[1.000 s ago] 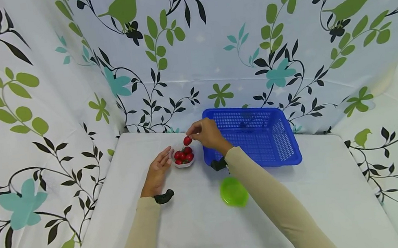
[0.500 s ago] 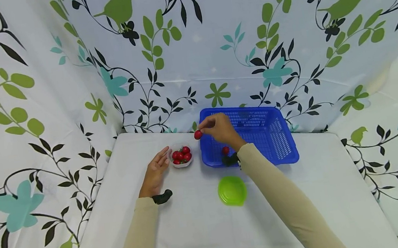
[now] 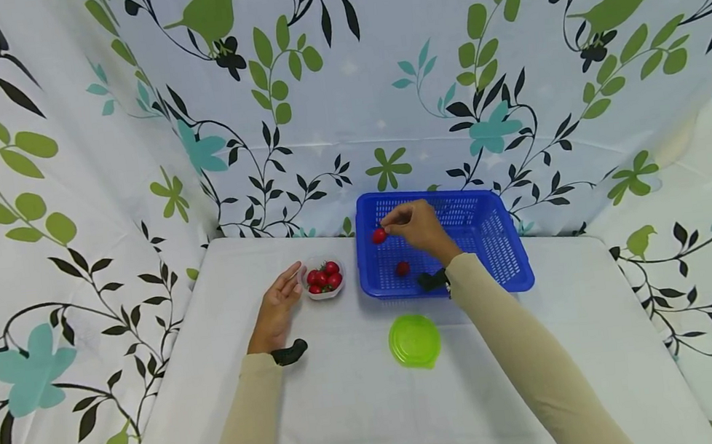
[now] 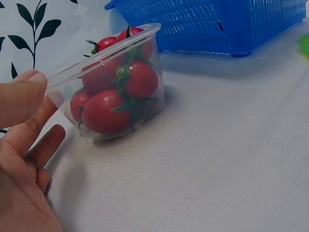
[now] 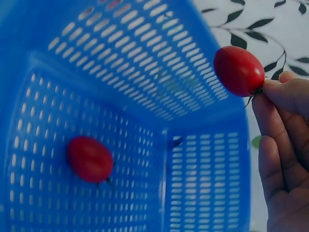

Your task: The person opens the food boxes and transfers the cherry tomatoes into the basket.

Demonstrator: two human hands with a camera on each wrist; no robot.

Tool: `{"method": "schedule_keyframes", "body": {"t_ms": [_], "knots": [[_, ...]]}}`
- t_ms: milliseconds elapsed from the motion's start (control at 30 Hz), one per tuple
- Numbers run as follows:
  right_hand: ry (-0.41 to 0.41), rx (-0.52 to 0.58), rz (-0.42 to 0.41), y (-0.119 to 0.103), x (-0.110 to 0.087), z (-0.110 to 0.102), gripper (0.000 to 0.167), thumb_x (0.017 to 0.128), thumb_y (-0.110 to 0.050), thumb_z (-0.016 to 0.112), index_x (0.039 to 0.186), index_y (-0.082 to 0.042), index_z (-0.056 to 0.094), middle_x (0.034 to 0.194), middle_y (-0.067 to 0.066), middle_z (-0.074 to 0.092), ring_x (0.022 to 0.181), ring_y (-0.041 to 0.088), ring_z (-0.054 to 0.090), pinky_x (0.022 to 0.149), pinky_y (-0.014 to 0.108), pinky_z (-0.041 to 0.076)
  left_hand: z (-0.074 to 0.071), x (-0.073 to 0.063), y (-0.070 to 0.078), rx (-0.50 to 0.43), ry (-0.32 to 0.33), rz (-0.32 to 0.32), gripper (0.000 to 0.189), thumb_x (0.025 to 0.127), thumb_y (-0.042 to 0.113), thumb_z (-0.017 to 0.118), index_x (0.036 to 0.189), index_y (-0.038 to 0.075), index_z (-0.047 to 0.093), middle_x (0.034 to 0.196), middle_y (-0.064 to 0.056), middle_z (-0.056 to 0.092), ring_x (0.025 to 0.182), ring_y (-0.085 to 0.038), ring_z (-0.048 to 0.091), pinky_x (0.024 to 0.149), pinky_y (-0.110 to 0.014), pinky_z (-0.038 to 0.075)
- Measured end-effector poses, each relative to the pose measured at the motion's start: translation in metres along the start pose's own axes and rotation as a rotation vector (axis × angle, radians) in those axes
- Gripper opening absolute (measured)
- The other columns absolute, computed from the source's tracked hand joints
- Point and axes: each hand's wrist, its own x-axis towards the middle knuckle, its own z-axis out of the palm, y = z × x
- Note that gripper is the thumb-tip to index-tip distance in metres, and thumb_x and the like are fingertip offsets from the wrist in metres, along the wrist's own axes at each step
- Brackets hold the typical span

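A red cherry tomato (image 5: 239, 71) is pinched by its stem end between the thumb and fingertips of my right hand (image 3: 421, 229), over the left part of the blue basket (image 3: 501, 280). Another cherry tomato (image 5: 90, 159) lies on the basket's floor. My left hand (image 3: 276, 310) stays beside a clear plastic tub (image 4: 157, 79), fingers fairly straight, with thumb and fingertips right at its rim. Inside the tub are several red cherry tomatoes (image 4: 106, 111) with green stems.
A bright green dish or lid (image 3: 414, 341) lies on the white-covered table (image 3: 352, 420) in front of the basket. Behind the table hangs a white cloth (image 3: 353, 83) printed with leaves and birds.
My right hand has carried the cherry tomato rightward from above the tub to above the basket. The left hand has kept its place by the tub.
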Motion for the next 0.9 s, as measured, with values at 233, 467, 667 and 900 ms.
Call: {"method": "schedule_keyframes", "body": {"t_ms": [233,467,667,900], "knots": [[-0.009,0.005,0.071,0.016,0.004,-0.002,0.008,0.097,-0.007,0.077,0.104,-0.007,0.083,0.109,0.01,0.08,0.106,0.026,0.073,0.101,0.044,0.06,-0.002,-0.001,0.0,0.006,-0.005,0.009,0.056,0.111,0.006,0.053,0.164,0.014,0.041,0.172,-0.009,0.038,0.164,-0.023,0.027,0.136,-0.047,0.014],[-0.026,-0.004,0.084,0.027,0.013,-0.001,0.008,0.096,-0.006,0.078,0.103,-0.006,0.083,0.109,0.012,0.081,0.104,0.027,0.074,0.1,0.046,0.061,0.001,0.0,0.003,-0.016,-0.012,0.001,0.056,0.11,0.006,0.054,0.164,0.015,0.041,0.172,-0.007,0.04,0.164,-0.021,0.029,0.136,-0.045,0.012],[-0.058,-0.063,0.114,0.033,0.021,-0.001,0.009,0.096,-0.005,0.078,0.103,-0.006,0.083,0.11,0.012,0.081,0.103,0.027,0.075,0.097,0.045,0.06,0.002,0.0,0.003,-0.026,-0.008,-0.011,0.054,0.111,0.006,0.053,0.163,0.016,0.043,0.171,-0.005,0.042,0.163,-0.018,0.031,0.136,-0.044,0.012],[-0.091,-0.052,0.173,0.039,0.028,0.002,0.009,0.094,-0.003,0.079,0.101,-0.007,0.084,0.106,0.012,0.081,0.105,0.028,0.075,0.103,0.048,0.056,0.001,0.0,0.002,-0.016,-0.005,-0.007,0.054,0.111,0.006,0.052,0.163,0.016,0.043,0.171,-0.006,0.041,0.163,-0.019,0.03,0.136,-0.045,0.012]]}}
